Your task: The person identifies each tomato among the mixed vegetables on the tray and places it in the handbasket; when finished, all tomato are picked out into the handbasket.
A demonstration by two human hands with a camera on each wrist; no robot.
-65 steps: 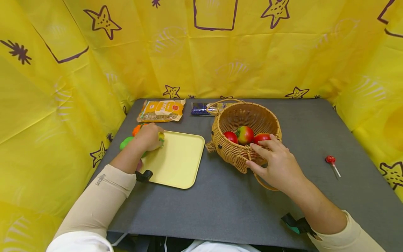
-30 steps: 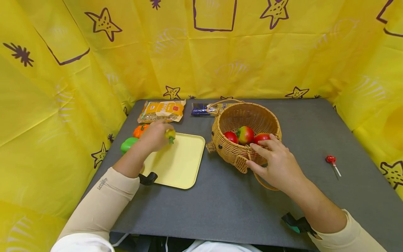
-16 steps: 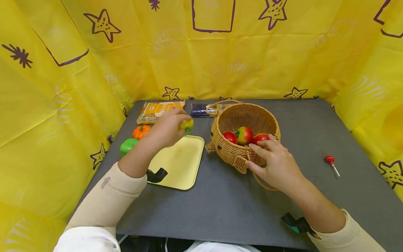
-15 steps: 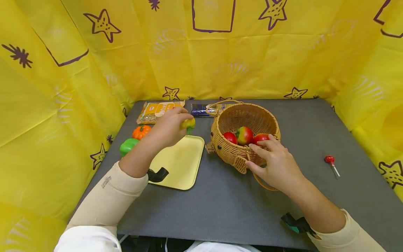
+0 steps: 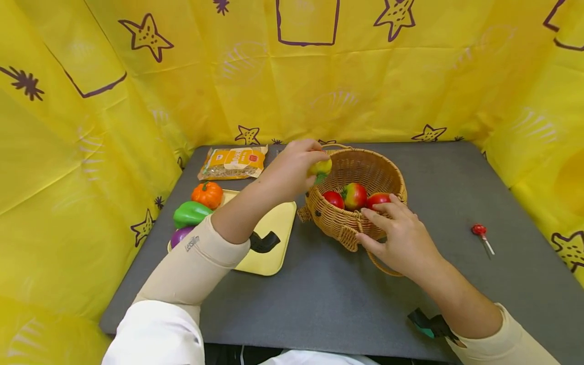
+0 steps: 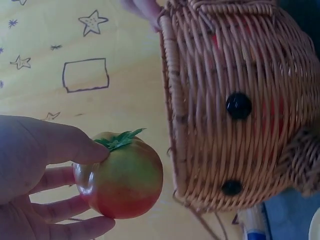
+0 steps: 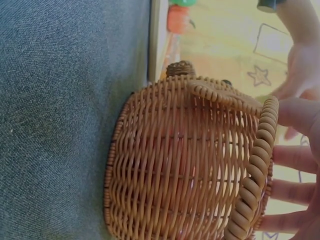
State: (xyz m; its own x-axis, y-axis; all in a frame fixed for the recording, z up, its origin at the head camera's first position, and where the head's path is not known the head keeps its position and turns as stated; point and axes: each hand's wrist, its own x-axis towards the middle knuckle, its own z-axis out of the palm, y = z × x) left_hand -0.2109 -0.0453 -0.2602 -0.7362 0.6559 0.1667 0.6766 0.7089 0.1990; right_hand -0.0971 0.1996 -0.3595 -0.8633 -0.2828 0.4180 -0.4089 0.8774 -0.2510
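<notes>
My left hand [image 5: 292, 170] pinches a toy tomato [image 6: 125, 180], yellow-green and red with a green leafy top, between thumb and fingers. It hangs over the left rim of a wicker basket [image 5: 335, 223] with black bead eyes and a snout. In the left wrist view the tomato is beside the basket's rim, not touching it. My right hand [image 5: 403, 235] holds the basket's near right rim, fingers over the edge and thumb outside; some fingertips are hidden. In the right wrist view the twisted handle [image 7: 255, 165] crosses before those fingers. Several red fruits [image 5: 355, 196] lie inside the basket.
Left of the basket is a pale yellow tray [image 5: 269, 256], partly under my left forearm. Along its left side are an orange pumpkin [image 5: 207, 194], a green pepper [image 5: 190, 214] and a purple vegetable [image 5: 181, 235]. A noodle bag [image 5: 233, 162] lies behind; a lollipop [image 5: 479, 230] lies far right.
My left hand has lifted the toy tomato from the tray's left side and carried it right to the basket's rim. The right hand and basket have stayed in place.
</notes>
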